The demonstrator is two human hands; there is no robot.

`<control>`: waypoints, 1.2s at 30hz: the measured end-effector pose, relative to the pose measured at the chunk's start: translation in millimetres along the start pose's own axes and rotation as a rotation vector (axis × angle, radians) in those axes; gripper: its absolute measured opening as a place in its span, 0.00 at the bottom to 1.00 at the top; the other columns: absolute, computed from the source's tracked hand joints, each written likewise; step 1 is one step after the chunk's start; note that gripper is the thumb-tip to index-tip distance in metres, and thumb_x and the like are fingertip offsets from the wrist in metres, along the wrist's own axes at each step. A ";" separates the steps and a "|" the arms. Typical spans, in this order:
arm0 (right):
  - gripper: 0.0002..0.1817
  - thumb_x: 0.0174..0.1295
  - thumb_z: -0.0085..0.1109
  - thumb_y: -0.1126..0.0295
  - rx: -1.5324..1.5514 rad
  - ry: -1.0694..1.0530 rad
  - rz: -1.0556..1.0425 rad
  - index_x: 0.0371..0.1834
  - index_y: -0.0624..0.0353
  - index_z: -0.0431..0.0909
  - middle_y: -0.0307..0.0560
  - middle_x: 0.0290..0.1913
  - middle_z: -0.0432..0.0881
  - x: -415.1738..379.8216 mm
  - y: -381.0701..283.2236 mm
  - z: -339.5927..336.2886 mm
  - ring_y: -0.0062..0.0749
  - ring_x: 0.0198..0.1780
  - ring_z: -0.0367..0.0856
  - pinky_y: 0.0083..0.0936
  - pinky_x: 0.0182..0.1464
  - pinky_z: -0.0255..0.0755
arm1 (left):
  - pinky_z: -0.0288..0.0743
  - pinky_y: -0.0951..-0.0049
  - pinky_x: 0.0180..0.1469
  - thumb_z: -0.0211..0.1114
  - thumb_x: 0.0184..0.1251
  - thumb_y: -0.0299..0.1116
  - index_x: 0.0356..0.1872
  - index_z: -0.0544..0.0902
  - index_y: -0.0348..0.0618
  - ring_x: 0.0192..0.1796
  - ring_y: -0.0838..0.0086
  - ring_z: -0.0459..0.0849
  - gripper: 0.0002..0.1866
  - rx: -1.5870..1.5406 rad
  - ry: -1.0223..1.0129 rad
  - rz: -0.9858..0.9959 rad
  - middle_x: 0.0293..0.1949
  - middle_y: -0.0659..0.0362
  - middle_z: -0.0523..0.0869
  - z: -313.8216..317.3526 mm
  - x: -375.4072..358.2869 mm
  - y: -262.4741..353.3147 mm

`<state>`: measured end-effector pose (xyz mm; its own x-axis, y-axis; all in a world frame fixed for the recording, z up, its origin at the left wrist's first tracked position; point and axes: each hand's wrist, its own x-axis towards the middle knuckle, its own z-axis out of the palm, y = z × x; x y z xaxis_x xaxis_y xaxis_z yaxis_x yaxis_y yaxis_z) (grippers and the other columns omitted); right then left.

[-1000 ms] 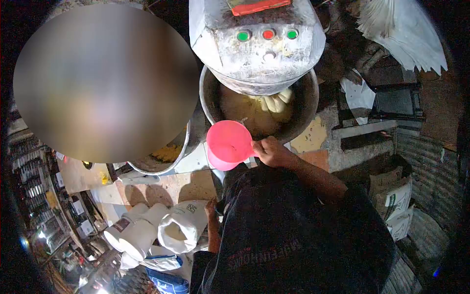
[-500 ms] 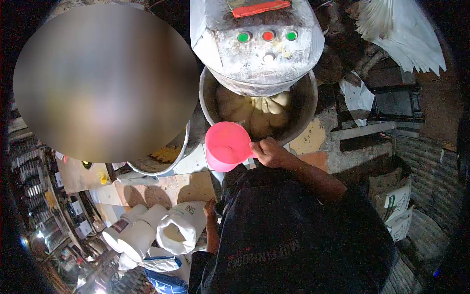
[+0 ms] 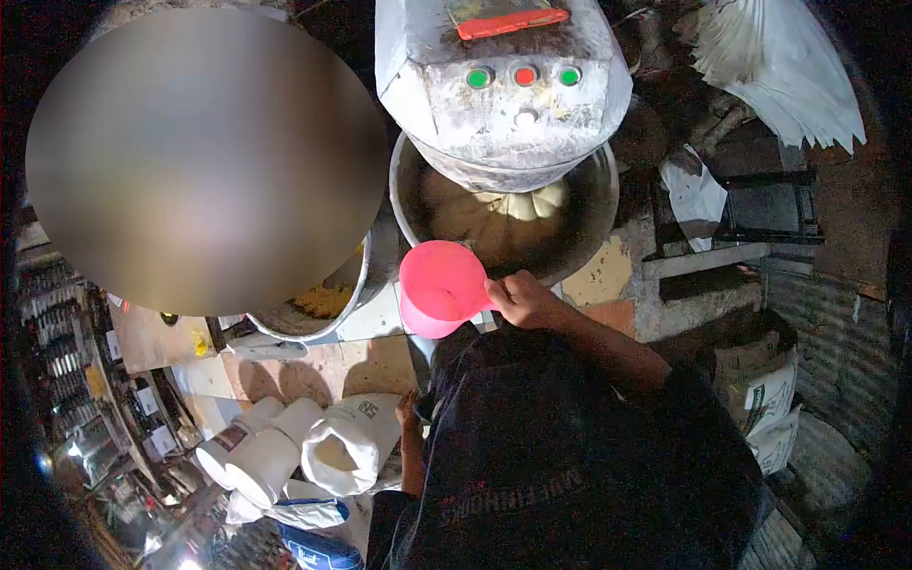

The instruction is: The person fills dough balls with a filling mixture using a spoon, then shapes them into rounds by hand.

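My right hand is closed round the handle of a pink plastic dipper, which is held in front of my body by the near rim of the mixer bowl. Inside that bowl lies a large pale mass of dough, folded in lobes under the mixer head. My left hand hangs low at my side, close to an open white sack with pale contents. Its fingers are too small and dark to make out.
Red and green buttons sit on the mixer head. Left of it stands another metal bowl with yellow contents, partly behind a blurred area. White buckets stand on the lower left. Stacked bags lie to the right, near a low concrete ledge.
The view has shifted slightly, so the mixer and bowl sit a little lower. The dough in the bowl has turned or changed shape. The dipper remains in my right hand.
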<state>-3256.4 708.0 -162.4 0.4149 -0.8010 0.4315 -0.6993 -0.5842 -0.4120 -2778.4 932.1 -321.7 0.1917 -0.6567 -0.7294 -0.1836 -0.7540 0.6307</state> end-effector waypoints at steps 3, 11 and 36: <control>0.13 0.59 0.57 0.73 0.036 0.020 0.008 0.47 0.66 0.78 0.42 0.21 0.64 5.0 -0.5 -4.4 0.37 0.22 0.67 0.37 0.24 0.57 | 0.74 0.66 0.51 0.65 0.64 0.35 0.54 0.81 0.34 0.49 0.66 0.82 0.20 -0.166 -0.037 0.006 0.49 0.52 0.85 19.1 43.4 25.1; 0.13 0.71 0.45 0.65 0.567 -0.266 0.570 0.39 0.62 0.78 0.60 0.24 0.76 40.1 -2.2 -28.4 0.59 0.29 0.78 0.46 0.32 0.70 | 0.75 0.72 0.48 0.60 0.69 0.39 0.49 0.83 0.38 0.44 0.73 0.83 0.17 -0.295 0.045 -0.066 0.45 0.57 0.86 9.1 41.2 17.4; 0.28 0.70 0.44 0.44 0.468 -0.243 0.558 0.25 0.59 0.74 0.39 0.17 0.73 503.6 -88.4 -94.0 0.25 0.14 0.71 0.21 0.17 0.65 | 0.67 0.74 0.22 0.69 0.57 0.36 0.34 0.84 0.36 0.19 0.79 0.73 0.12 -0.125 0.174 0.047 0.22 0.65 0.80 -79.8 8.2 -121.6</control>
<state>-3040.3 368.5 166.8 0.2265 -0.9682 -0.1064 -0.5460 -0.0358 -0.8370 -2677.5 1017.4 -383.2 0.3509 -0.6754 -0.6487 -0.0776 -0.7113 0.6986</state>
